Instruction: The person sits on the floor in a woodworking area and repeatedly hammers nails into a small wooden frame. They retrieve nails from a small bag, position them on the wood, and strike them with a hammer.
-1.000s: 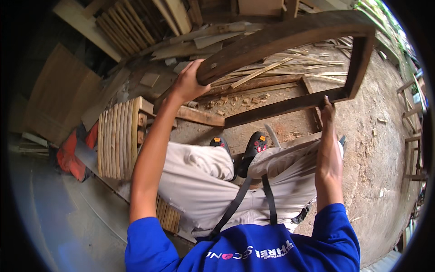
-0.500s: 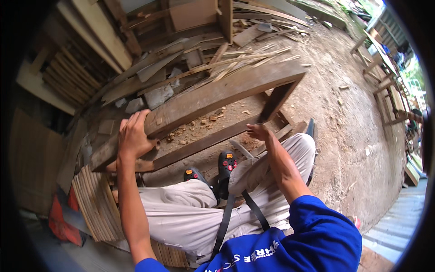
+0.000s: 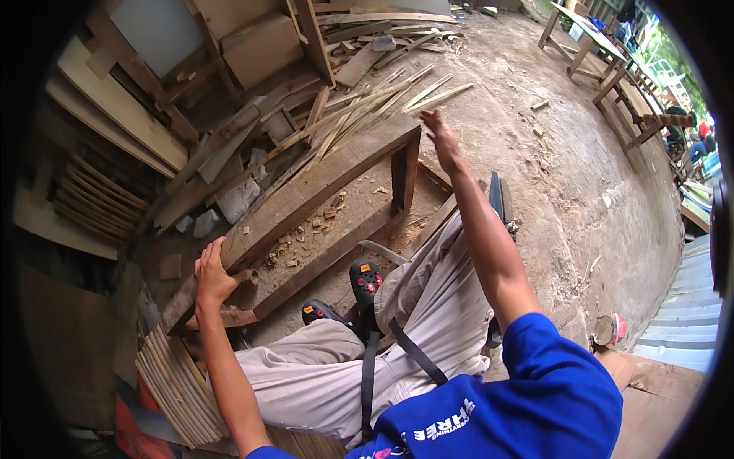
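Note:
A brown wooden frame [image 3: 329, 177] of thick beams stands tilted before my legs. My left hand [image 3: 214, 277] grips the top beam near its left end, fingers curled over the edge. By the thumb a round wooden stub [image 3: 247, 277] pokes out, partly hidden. At the frame's far right corner, my right hand [image 3: 439, 136] is raised with its fingers apart and holds nothing. Whether it touches the corner I cannot tell. A curved, pale blade-like piece [image 3: 382, 251] lies beside my black clog [image 3: 365, 284]. Wood chips [image 3: 330, 214] cover the ground inside the frame.
Long scrap strips [image 3: 413, 90] and rubble are heaped beyond the frame. Boards [image 3: 115, 107] lean at the left above stacked slats. Curved slats [image 3: 180, 386] stand by my left forearm. A wooden table [image 3: 585, 27] is at the far right, a red-and-white can [image 3: 610, 329] nearer.
My right hand has moved from the frame's lower inner side up and away to its far right corner. The frame appears lower and further left, with the left hand still on it.

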Action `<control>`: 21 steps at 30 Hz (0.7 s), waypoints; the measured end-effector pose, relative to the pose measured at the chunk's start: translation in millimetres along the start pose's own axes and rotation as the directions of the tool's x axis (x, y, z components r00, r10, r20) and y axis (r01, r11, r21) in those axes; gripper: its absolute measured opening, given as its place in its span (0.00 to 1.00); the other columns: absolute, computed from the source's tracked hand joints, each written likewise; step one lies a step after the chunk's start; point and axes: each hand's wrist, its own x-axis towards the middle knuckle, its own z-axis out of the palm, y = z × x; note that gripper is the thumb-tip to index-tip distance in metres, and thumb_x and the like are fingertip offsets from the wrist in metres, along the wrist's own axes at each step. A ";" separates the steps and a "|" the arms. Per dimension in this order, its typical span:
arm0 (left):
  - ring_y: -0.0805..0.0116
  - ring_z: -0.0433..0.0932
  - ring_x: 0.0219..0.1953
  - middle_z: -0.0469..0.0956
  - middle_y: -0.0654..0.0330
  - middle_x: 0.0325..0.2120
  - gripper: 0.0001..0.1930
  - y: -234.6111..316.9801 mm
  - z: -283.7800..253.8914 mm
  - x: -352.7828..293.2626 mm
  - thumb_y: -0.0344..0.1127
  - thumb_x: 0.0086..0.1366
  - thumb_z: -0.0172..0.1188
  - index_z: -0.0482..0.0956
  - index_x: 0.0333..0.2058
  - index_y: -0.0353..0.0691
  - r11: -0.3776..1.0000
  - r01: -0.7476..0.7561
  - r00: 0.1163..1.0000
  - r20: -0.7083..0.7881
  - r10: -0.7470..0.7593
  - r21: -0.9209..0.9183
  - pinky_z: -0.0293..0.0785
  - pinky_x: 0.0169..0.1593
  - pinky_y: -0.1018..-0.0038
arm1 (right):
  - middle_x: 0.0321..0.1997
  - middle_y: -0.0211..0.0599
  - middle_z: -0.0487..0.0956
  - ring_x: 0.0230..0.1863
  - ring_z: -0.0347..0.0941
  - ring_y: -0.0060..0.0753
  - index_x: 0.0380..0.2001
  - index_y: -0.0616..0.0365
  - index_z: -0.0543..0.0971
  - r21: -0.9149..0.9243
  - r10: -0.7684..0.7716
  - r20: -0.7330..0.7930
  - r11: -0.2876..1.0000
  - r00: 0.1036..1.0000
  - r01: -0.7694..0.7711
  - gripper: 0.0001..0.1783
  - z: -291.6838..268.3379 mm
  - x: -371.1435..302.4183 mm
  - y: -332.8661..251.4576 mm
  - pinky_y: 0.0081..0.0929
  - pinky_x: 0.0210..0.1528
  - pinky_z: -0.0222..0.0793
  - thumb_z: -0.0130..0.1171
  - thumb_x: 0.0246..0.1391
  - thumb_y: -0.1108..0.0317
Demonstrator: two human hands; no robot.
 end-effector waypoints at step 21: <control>0.48 0.79 0.50 0.80 0.49 0.45 0.47 34.5 0.5 25.9 0.60 0.37 0.81 0.73 0.52 0.36 0.984 -0.171 0.981 0.100 0.166 0.049 0.76 0.52 0.58 | 0.73 0.53 0.60 0.74 0.53 0.44 0.72 0.68 0.54 0.243 0.176 0.117 0.949 0.977 -0.200 0.61 33.6 -59.2 19.8 0.36 0.73 0.49 0.23 0.58 0.19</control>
